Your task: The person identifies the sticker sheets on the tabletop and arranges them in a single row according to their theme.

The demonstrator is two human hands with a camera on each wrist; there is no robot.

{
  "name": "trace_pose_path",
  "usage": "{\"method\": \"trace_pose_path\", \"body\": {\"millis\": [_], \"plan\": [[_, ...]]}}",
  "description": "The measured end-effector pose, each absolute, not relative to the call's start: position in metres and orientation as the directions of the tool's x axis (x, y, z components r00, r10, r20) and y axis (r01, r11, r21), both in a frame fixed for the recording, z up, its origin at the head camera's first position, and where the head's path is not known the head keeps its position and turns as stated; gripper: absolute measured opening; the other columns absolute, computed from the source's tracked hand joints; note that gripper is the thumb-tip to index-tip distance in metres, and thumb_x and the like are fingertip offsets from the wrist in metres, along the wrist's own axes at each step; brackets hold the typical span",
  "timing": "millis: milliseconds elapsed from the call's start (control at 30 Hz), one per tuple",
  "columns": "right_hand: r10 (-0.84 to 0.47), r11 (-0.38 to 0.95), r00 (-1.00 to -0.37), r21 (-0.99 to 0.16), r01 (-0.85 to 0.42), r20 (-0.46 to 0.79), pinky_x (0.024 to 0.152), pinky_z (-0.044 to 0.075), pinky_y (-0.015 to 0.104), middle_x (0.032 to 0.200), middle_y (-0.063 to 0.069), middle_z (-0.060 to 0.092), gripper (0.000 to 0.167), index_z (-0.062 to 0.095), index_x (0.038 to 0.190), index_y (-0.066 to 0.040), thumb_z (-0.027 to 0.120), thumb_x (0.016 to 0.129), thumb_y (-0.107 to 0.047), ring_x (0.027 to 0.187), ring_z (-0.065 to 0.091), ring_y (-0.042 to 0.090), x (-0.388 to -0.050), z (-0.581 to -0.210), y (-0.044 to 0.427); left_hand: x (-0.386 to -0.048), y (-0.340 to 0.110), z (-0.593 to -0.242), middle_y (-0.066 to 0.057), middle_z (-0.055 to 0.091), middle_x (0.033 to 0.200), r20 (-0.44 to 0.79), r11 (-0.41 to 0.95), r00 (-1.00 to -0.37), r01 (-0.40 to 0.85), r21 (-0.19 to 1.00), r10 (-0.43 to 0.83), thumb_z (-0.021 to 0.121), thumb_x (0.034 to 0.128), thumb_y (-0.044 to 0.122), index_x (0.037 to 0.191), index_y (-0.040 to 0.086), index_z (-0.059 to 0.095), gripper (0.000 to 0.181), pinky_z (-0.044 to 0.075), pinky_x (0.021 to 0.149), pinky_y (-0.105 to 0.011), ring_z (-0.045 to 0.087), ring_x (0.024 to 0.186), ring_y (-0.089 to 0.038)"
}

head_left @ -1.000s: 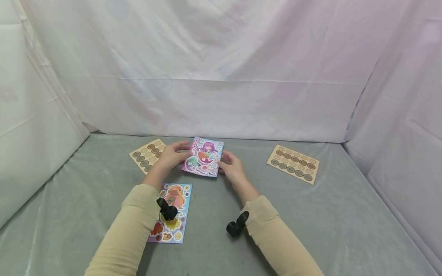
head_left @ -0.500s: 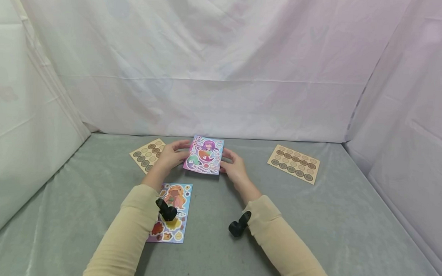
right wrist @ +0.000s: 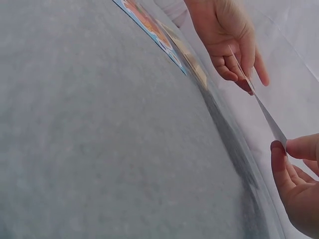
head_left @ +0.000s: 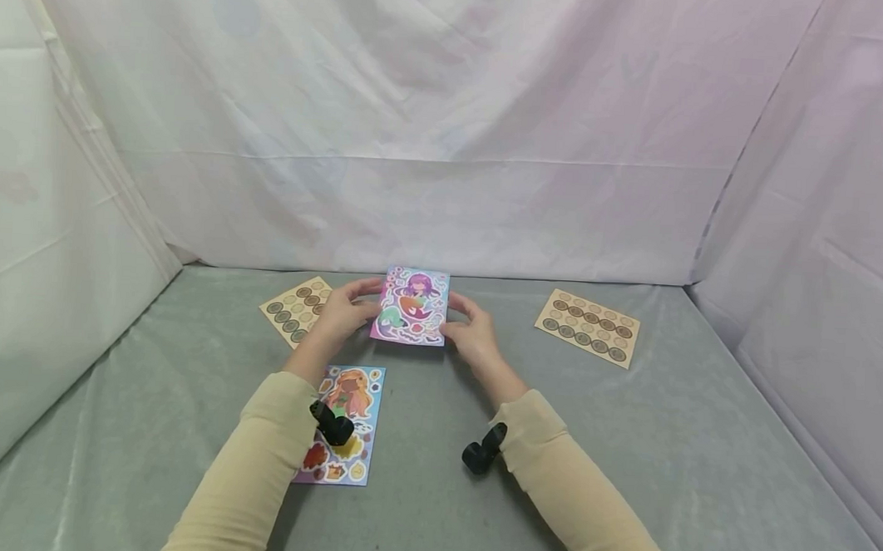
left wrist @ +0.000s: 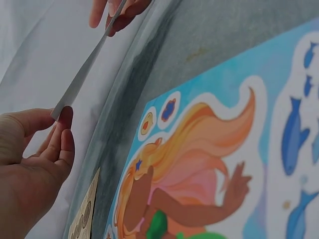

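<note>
A sticker sheet with a purple-haired mermaid [head_left: 413, 306] is held up above the back of the table between both hands. The left hand [head_left: 344, 314] pinches its left edge; in the left wrist view that hand [left wrist: 37, 164] has thumb and fingertips on the thin sheet [left wrist: 82, 74]. On the other side, the right hand [head_left: 474, 334] pinches the right edge, and the right wrist view shows this hand [right wrist: 299, 184] with the sheet [right wrist: 269, 119] between thumb and finger. A second sheet with an orange-haired mermaid [head_left: 353, 391] lies under the left forearm, partly hidden.
On the grey table [head_left: 414, 515] a tan sheet of round stickers [head_left: 290, 313] lies at the back left, partly behind the left hand. Another tan sheet [head_left: 587, 326] is at the back right. White cloth [head_left: 445, 209] hangs behind the table.
The held sheet has risen slightly and shifted a little to the right, and it looks more level. Both hands have moved with it; the right has shifted slightly to the right.
</note>
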State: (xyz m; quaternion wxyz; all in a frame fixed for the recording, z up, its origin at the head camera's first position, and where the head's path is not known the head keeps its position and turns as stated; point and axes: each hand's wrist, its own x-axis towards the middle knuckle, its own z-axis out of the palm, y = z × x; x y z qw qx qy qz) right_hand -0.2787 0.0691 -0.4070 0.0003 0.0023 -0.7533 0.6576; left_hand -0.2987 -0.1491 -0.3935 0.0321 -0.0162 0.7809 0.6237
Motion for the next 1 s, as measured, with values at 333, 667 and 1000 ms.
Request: {"method": "trace_pose_path", "body": {"millis": [333, 667, 1000], "plan": [[-0.033, 0.121, -0.999, -0.993, 0.006, -0.01, 0.086, 0.052, 0.036, 0.133, 0.011, 0.052, 0.063, 0.047, 0.141, -0.01, 0.065, 0.083, 0.009, 0.101, 0.063, 0.025, -0.279, -0.407, 0.074, -0.294, -0.15, -0.39, -0.013, 0.052, 0.136, -0.031, 0.174, -0.998, -0.021, 0.985, 0.055, 0.062, 0.0861, -0.005, 0.141, 0.008, 0.047, 0.058, 0.043, 0.099, -0.036, 0.055, 0.114, -0.028], [-0.121, 0.086, -0.992, -0.996, 0.01, -0.02, 0.086, 0.052, 0.035, 0.132, 0.012, 0.053, 0.067, 0.043, 0.144, -0.012, 0.064, 0.083, 0.009, 0.101, 0.063, 0.025, -0.275, -0.4, 0.083, -0.289, -0.153, -0.391, -0.013, 0.049, 0.138, -0.014, 0.135, -0.994, 0.001, 0.991, 0.11, 0.06, 0.0862, -0.005, 0.143, 0.008, 0.044, 0.061, 0.044, 0.098, -0.036, 0.052, 0.118, -0.029], [-0.176, 0.001, -0.984, -1.0, -0.023, 0.022, 0.085, 0.052, 0.034, 0.136, 0.018, 0.05, 0.072, 0.039, 0.146, -0.008, 0.061, 0.081, 0.015, 0.102, 0.063, 0.029, -0.271, -0.397, 0.09, -0.279, -0.151, -0.387, -0.011, 0.049, 0.138, -0.006, 0.088, -0.993, 0.005, 0.996, 0.121, 0.061, 0.0873, -0.002, 0.144, 0.011, 0.044, 0.061, 0.044, 0.097, -0.041, 0.052, 0.117, -0.028]]}}
